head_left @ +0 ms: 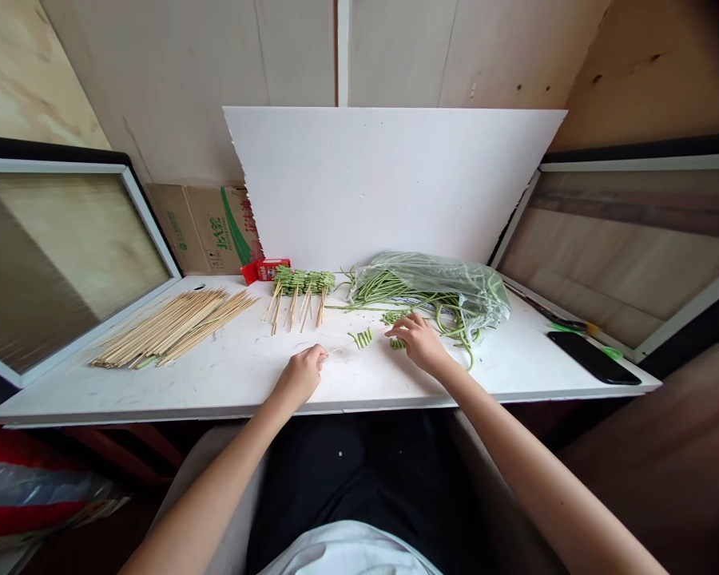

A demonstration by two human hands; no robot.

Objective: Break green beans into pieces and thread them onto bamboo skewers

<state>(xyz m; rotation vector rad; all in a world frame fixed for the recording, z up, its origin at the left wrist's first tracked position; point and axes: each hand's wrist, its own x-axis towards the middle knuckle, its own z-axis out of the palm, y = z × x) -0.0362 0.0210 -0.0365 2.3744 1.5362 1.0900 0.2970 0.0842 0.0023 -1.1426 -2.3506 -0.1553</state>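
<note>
My left hand (304, 371) is closed in a pinch on a thin wooden skewer (335, 349) that points right. Green bean pieces (363, 338) sit in a row near the skewer's far end. Over more bean pieces (397, 343) is my right hand (415, 339), its fingers bent down; what its fingertips hold, if anything, is hidden. Behind it lies a small pile of cut beans (395, 317). Long green beans (383, 287) spill from a clear plastic bag (479, 291). Skewers loaded with beans (304, 281) lie in bunches at the back.
Bare skewers (173, 327) form a wide pile at the left. A red box (269, 269) and a cardboard box (207, 228) stand behind. A black phone (593, 357) and scissors (566, 320) lie right. A white board (383, 188) rises behind the table (216, 391).
</note>
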